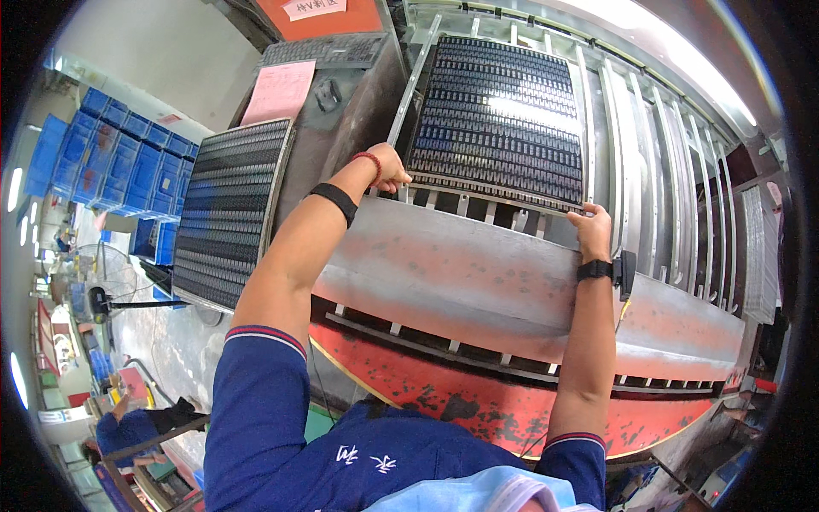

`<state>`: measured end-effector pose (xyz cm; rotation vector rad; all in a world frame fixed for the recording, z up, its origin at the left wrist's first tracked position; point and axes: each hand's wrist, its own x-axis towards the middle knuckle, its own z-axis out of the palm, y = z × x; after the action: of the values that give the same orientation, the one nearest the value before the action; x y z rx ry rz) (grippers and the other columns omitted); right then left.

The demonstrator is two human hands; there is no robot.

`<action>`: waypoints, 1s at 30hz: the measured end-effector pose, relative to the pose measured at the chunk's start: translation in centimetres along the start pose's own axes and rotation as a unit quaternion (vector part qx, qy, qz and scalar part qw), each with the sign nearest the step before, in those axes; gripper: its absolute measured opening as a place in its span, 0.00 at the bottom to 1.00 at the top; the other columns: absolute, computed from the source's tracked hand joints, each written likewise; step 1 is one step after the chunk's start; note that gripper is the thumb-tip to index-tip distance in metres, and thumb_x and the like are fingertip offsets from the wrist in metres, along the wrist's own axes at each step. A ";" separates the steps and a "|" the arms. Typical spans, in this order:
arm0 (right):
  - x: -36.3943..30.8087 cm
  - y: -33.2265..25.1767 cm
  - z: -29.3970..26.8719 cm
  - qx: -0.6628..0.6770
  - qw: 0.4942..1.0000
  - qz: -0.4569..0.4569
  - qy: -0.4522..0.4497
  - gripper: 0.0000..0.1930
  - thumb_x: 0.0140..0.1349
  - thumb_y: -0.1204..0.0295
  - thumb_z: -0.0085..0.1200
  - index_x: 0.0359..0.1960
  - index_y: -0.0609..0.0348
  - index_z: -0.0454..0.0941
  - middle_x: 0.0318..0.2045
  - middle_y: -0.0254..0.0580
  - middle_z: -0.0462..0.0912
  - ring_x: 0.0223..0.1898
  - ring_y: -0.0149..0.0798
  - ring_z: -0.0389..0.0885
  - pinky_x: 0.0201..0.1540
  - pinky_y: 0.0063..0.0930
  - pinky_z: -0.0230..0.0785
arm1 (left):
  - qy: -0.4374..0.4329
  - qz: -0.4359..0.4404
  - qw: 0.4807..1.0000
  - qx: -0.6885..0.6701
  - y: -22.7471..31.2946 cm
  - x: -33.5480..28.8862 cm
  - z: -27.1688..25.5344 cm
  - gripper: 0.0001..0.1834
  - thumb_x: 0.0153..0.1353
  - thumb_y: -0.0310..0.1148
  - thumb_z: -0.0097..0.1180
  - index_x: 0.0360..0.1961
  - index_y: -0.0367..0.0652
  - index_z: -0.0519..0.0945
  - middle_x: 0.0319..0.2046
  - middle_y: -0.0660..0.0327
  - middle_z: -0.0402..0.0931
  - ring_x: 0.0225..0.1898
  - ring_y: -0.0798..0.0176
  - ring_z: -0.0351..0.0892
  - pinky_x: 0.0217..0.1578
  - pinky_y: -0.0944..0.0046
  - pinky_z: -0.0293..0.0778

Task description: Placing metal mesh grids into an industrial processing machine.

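A dark rectangular circuit board panel (499,119), patterned in fine rows, lies on the metal rails of a machine in front of me. My left hand (389,167) pinches its near left corner, fingers closed at the edge. At the near right corner my right hand (594,230) grips the same panel, thumb along the edge and the other fingers partly hidden. Both arms reach forward over the machine's worn grey front bar (452,256). To the left, a similar dark panel (230,213) rests tilted beside the machine; whether others lie under it I cannot tell.
Parallel metal rails (661,171) with gaps run on to the right. A keyboard (322,51), a mouse (327,96) and a pink sheet (279,92) sit on the left ledge. Blue bins (115,154) are stacked farther left, near a fan (107,273). Another person (128,431) is at lower left.
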<state>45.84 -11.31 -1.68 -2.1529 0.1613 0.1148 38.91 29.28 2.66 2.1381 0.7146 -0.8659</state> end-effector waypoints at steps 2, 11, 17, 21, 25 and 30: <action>-0.1 -0.8 0.0 -0.052 0.998 0.030 -0.015 0.24 0.41 0.72 0.63 0.42 0.68 0.73 0.36 0.52 0.79 0.40 0.42 0.77 0.44 0.29 0.66 | -0.002 -0.006 1.000 0.007 -0.1 0.1 -0.1 0.08 0.50 0.30 0.62 0.25 0.36 0.80 0.19 0.58 0.76 0.17 0.69 0.76 0.17 0.71 0.72; -1.4 -2.8 -0.5 -0.141 0.990 0.008 -0.010 0.24 0.43 0.70 0.63 0.42 0.69 0.72 0.39 0.55 0.78 0.43 0.47 0.76 0.47 0.33 0.66 | 0.001 -0.028 0.999 0.029 -0.3 0.8 -0.1 0.09 0.51 0.32 0.61 0.24 0.36 0.80 0.19 0.59 0.77 0.17 0.69 0.76 0.15 0.71 0.71; -0.9 -1.7 -0.5 -0.107 0.994 0.009 -0.018 0.24 0.43 0.71 0.63 0.43 0.70 0.71 0.39 0.55 0.77 0.43 0.47 0.76 0.46 0.32 0.65 | -0.005 0.009 1.000 0.010 -0.2 0.6 0.1 0.09 0.51 0.31 0.61 0.24 0.34 0.79 0.19 0.58 0.77 0.18 0.69 0.77 0.15 0.71 0.70; -0.6 -1.4 -0.5 -0.107 0.994 0.016 -0.020 0.24 0.44 0.72 0.62 0.43 0.71 0.71 0.39 0.56 0.77 0.42 0.45 0.77 0.45 0.31 0.66 | -0.010 -0.006 1.000 -0.009 -0.1 0.4 0.1 0.08 0.51 0.30 0.61 0.25 0.34 0.79 0.20 0.58 0.77 0.18 0.68 0.77 0.14 0.71 0.70; -0.6 -1.3 -0.4 -0.046 0.998 0.031 -0.039 0.23 0.45 0.73 0.62 0.43 0.72 0.71 0.36 0.53 0.78 0.37 0.40 0.77 0.41 0.27 0.67 | -0.017 0.008 1.000 -0.006 -0.3 0.2 -0.2 0.09 0.51 0.30 0.61 0.26 0.34 0.78 0.21 0.58 0.77 0.17 0.68 0.76 0.14 0.72 0.70; -0.4 -0.7 -0.6 -0.003 0.999 0.016 -0.030 0.24 0.45 0.74 0.61 0.44 0.72 0.70 0.33 0.49 0.78 0.34 0.38 0.76 0.38 0.26 0.67 | -0.024 0.008 0.999 -0.048 0.0 0.5 0.1 0.09 0.52 0.30 0.60 0.29 0.34 0.77 0.21 0.58 0.76 0.18 0.70 0.76 0.13 0.73 0.69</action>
<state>45.61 -11.36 -0.71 -2.1511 0.1612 0.1974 39.16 29.34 2.28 2.0298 0.7001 -0.8540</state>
